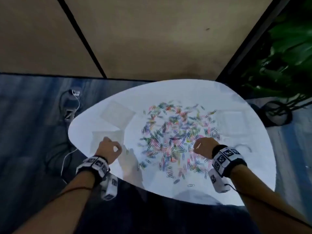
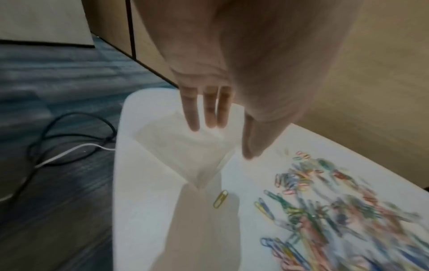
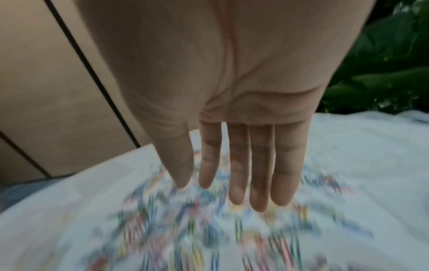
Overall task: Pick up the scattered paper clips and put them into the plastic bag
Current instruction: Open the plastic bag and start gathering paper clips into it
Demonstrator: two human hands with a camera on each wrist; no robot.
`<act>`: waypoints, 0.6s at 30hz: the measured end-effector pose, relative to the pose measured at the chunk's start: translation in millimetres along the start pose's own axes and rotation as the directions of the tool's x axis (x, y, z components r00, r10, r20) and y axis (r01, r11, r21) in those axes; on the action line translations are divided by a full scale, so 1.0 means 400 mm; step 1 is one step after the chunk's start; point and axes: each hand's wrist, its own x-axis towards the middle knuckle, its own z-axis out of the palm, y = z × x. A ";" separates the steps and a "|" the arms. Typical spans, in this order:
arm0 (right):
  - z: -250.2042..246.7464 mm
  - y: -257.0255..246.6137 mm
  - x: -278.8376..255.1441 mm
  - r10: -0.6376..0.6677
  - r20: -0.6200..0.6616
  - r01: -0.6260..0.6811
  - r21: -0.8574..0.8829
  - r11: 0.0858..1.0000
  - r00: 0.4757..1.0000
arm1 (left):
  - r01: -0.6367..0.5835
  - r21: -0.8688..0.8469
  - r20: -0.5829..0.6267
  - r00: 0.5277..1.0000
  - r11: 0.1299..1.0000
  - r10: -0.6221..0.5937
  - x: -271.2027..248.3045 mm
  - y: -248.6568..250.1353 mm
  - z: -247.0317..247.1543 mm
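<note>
Bare fingers hang straight and relaxed from our right hand (image 3: 232, 128), holding nothing, just above the near right edge of the clips (image 1: 177, 137). Our left hand (image 1: 109, 149) is also relaxed and empty, over the clear bag (image 2: 185, 146), which lies flat on the table (image 1: 244, 174) to the left of the pile. One yellow clip (image 2: 220, 199) lies just beside the bag's near corner. We judge the right hand nearer the clips, the left nearer the bag.

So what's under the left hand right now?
Under the left hand a clear plastic bag lies flat on the white table, looking empty. One yellow paper clip lies just beyond it. The bag's far edge is hidden by the fingers.
</note>
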 end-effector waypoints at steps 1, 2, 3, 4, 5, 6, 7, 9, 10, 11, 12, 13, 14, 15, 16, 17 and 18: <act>0.060 0.011 0.021 0.004 0.047 -0.004 -0.015 1.000 0.999 | -0.007 -0.041 -0.061 0.998 0.999 0.004 0.041 -0.004 0.030; 0.109 0.025 0.045 0.009 0.054 -0.007 -0.034 0.999 0.999 | 0.038 -0.094 -0.126 0.991 0.995 -0.050 0.065 -0.006 0.055; 0.165 0.046 0.060 0.013 0.061 -0.012 -0.020 1.000 0.998 | 0.065 -0.162 -0.179 0.979 0.985 -0.094 0.100 -0.005 0.082; 0.211 0.068 0.069 0.039 0.046 -0.040 0.016 0.999 0.998 | 0.120 -0.266 -0.226 0.957 0.956 -0.183 0.120 0.006 0.091; 0.251 0.094 0.070 0.069 0.008 -0.069 0.039 0.997 0.998 | 0.147 -0.361 -0.252 0.935 0.921 -0.248 0.144 -0.006 0.126; 0.276 0.125 0.071 0.124 -0.044 -0.122 0.045 0.992 0.991 | 0.197 -0.410 -0.255 0.913 0.891 -0.319 0.154 -0.013 0.147; 0.285 0.158 0.075 0.181 -0.116 -0.175 0.063 0.983 0.977 | 0.213 -0.439 -0.270 0.895 0.873 -0.354 0.166 -0.031 0.166; 0.305 0.215 0.067 0.312 -0.216 -0.308 0.053 0.950 0.925 | 0.235 -0.434 -0.265 0.890 0.870 -0.372 0.151 -0.079 0.191; 0.314 0.236 0.067 0.362 -0.245 -0.363 0.044 0.931 0.899 | 0.226 -0.402 -0.259 0.902 0.887 -0.347 0.134 -0.093 0.194; 0.325 0.246 0.052 0.402 -0.244 -0.406 0.034 0.913 0.883 | 0.211 -0.359 -0.231 0.924 0.909 -0.305 0.105 -0.098 0.196; 0.341 0.249 0.026 0.433 -0.227 -0.435 0.046 0.899 0.872 | 0.184 -0.282 -0.205 0.947 0.942 -0.246 0.060 -0.086 0.191; 0.364 0.248 -0.005 0.448 -0.211 -0.443 0.074 0.893 0.869 | 0.149 -0.224 -0.190 0.963 0.963 -0.193 0.008 -0.073 0.184; 0.389 0.257 -0.018 0.458 -0.192 -0.447 0.101 0.889 0.868 | 0.125 -0.191 -0.182 0.970 0.974 -0.160 -0.041 -0.065 0.181; 0.409 0.271 -0.020 0.470 -0.191 -0.455 0.121 0.882 0.862 | 0.099 -0.158 -0.178 0.976 0.982 -0.127 -0.082 -0.058 0.181; 0.425 0.286 -0.009 0.465 -0.217 -0.454 0.102 0.885 0.858 | 0.088 -0.107 -0.174 0.979 0.990 -0.106 -0.112 -0.055 0.179; 0.439 0.298 0.009 0.463 -0.256 -0.458 0.082 0.885 0.848 | 0.088 -0.075 -0.168 0.981 0.993 -0.100 -0.134 -0.052 0.177; 0.448 0.305 0.021 0.442 -0.292 -0.424 0.126 0.897 0.848 | 0.089 -0.049 -0.171 0.981 0.995 -0.096 -0.152 -0.048 0.174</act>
